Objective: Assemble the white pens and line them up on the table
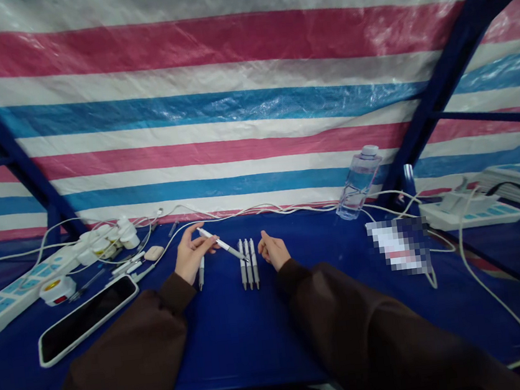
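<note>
My left hand (194,252) pinches a white and grey pen (221,244), its tip slanting down to the right. Below that hand another pen (201,273) lies on the table, partly hidden by the fingers. In the middle, three matching pens (249,272) lie side by side, pointing toward me, and the held pen's tip is over their upper part. Just right of the row is my right hand (273,250), its fingers curled in and nothing visible in them.
On the blue table (245,353), a phone (89,318), a power strip (22,291) with plugs and small items lie left. To the right are a tilted water bottle (357,184), a blurred packet (400,246), a second power strip (473,211) and loose white cables.
</note>
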